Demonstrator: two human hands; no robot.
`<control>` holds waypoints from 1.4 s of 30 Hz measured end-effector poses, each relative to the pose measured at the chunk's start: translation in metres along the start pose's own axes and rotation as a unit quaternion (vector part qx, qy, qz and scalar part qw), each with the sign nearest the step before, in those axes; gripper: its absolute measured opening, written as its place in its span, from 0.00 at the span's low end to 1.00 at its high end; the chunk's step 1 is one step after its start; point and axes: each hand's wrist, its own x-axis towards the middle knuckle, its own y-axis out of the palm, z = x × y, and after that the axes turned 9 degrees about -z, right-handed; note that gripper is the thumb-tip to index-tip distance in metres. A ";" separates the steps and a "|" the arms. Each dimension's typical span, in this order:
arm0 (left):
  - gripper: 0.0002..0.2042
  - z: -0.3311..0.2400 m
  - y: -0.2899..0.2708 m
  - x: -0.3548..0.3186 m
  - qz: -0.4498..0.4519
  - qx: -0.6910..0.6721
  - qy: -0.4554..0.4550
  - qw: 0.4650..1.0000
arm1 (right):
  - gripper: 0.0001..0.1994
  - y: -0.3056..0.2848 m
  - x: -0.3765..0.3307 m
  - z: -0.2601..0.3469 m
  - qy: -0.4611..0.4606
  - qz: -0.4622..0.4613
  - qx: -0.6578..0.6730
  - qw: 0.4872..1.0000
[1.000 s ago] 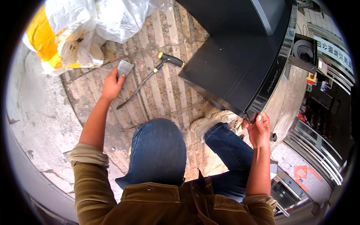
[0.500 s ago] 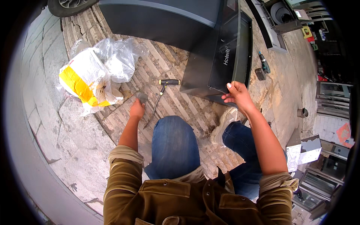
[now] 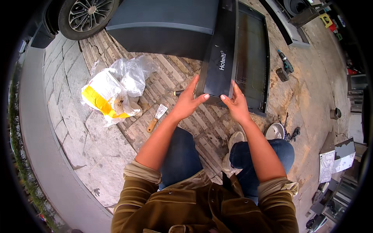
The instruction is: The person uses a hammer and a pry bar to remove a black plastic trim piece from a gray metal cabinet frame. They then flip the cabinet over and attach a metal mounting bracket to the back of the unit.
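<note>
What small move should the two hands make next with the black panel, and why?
Probably steady the black panel by its near end: the left hand and right hand are at opposite sides there, and the scraper lies on the ground, so neither hand is occupied with it.

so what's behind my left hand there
A black and yellow handle end shows beside your left hand, on the striped paving. The hand covers the rest, so its shape can't be seen.
</note>
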 end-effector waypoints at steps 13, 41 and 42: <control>0.33 -0.008 0.031 -0.002 -0.034 -0.093 -0.012 0.995 | 0.44 -0.013 0.006 -0.011 -0.093 -0.012 -0.222 0.971; 0.23 0.053 -0.009 -0.018 0.015 0.096 -0.126 0.987 | 0.26 -0.063 -0.017 -0.023 -0.056 0.136 -0.332 0.932; 0.22 0.049 -0.003 -0.018 0.020 0.101 -0.112 0.988 | 0.26 -0.060 -0.015 -0.029 -0.068 0.124 -0.338 0.930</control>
